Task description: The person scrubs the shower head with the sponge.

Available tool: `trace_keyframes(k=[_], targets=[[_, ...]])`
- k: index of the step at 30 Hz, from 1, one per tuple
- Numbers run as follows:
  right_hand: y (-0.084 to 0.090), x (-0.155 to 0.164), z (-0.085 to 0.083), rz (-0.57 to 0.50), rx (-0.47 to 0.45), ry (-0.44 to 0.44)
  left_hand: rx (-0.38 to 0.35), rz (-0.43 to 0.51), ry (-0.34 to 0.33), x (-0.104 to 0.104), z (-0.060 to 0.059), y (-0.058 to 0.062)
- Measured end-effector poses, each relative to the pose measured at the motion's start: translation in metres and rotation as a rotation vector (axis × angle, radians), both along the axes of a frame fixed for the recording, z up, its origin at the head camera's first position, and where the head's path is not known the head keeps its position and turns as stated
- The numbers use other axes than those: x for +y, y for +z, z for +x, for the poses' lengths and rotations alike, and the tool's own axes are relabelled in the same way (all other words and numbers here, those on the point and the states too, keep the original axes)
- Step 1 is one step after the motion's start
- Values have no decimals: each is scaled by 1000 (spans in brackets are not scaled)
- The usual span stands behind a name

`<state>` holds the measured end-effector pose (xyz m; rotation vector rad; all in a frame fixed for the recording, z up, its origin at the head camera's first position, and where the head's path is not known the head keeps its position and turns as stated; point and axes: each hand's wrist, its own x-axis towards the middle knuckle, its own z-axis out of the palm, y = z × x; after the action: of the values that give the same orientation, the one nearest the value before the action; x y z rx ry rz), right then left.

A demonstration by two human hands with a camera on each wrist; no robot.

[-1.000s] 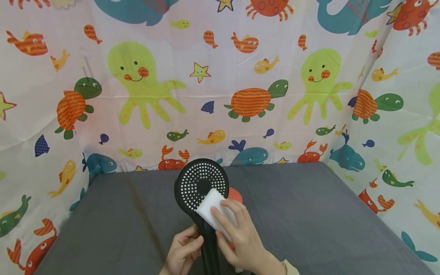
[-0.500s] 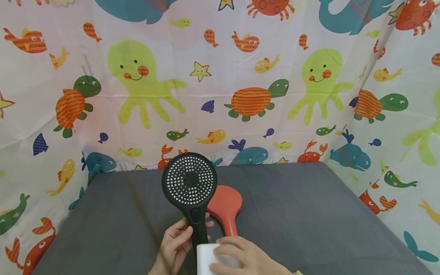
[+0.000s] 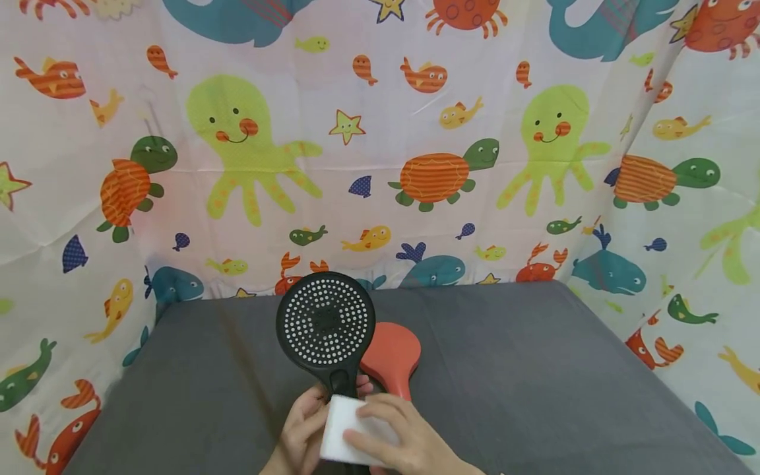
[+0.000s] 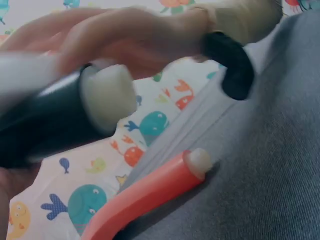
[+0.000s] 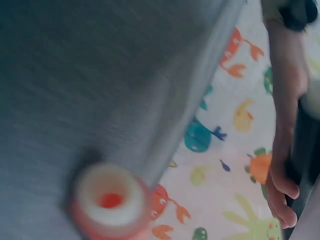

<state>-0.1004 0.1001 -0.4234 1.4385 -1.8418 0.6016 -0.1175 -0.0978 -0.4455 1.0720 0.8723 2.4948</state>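
A: Which object did the hands hold, and where did it sit?

B: The black shower head stood upright above the near middle of the grey cloth-covered worktop, its white-dotted spray face turned to the head camera. Its handle was almost wholly hidden behind the white sponge block and the fingers.

A: How were the fingers set?

B: The left hand was curled round the handle from the left side, its wrist cut off by the lower frame edge. The right hand lay over the sponge block, fingers bent across its face and pressing it to the handle. The thumb could not be seen.

A: Was anything else partly covered?

B: The red shower head lay flat on the worktop just behind and right of the black one. Its handle ran under the right hand. In the left wrist view its pale handle end showed, though blurred. The right wrist view was too smeared to read beyond that handle's round end.

A: And the backdrop?

B: A sea-animal printed curtain rose from the far and side edges of the worktop.
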Motion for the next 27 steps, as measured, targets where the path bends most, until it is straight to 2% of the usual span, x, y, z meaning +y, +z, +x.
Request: trace_keyframes(k=[2, 4, 6, 7, 9, 11, 16, 20, 22, 24, 27], targets=[[-6, 6, 9, 71, -164, 78, -48, -3, 9, -1, 0, 4], [-11, 11, 15, 102, -324, 117, -107, -36, 38, -3, 0, 7], [-13, 14, 15, 100, -353, 138, -134, -84, 89, -3, 1, 8], [-13, 14, 14, 74, -348, 149, -140, -103, 117, -2, 1, 7], [-8, 10, 10, -4, -251, 139, -134, -131, 162, -1, 2, 6], [-1, 4, 8, -103, -205, 95, -108, -154, 208, 1, 3, 3], [9, -8, 7, -385, -466, 1, -11, -256, 352, 5, 5, -2], [7, -10, 1, -506, -637, -1, 25, -303, 419, 7, 6, -3], [5, -10, 1, -479, -673, 12, 4, -311, 456, 7, 7, -2], [-1, -8, 4, -400, -692, 5, -32, -312, 526, 6, 8, 1], [-13, -4, 8, -264, -647, 51, -85, -292, 612, 4, 8, 7]])
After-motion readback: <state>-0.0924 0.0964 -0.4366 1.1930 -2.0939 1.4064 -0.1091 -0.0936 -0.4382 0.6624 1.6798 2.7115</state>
